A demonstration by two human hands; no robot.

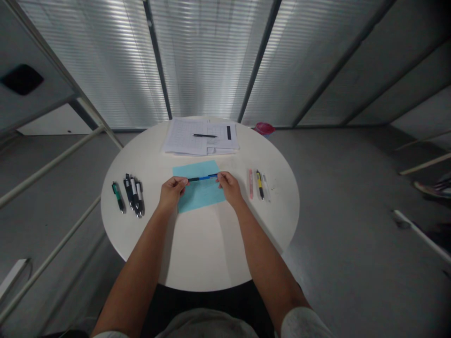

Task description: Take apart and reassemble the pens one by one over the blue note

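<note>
A blue pen (203, 178) with a black grip is held level between my two hands, above a light-blue sheet of paper (200, 197). My left hand (172, 190) pinches the black-grip end. The clip end is between the fingers of my right hand (229, 184). To the right lie a pink pen (251, 184), a yellow and black pen (260, 184) and a clear pen (267, 188), side by side. On the left rest a green pen (118, 197) and a bunch of black and white pens (134, 195).
The round white table (197, 253) carries a stack of printed papers (186, 136) at the back with a black pen (205, 135) on top. Behind the table's far right edge is a pink bin (264, 128). Metal rails (52, 164) run along the left.
</note>
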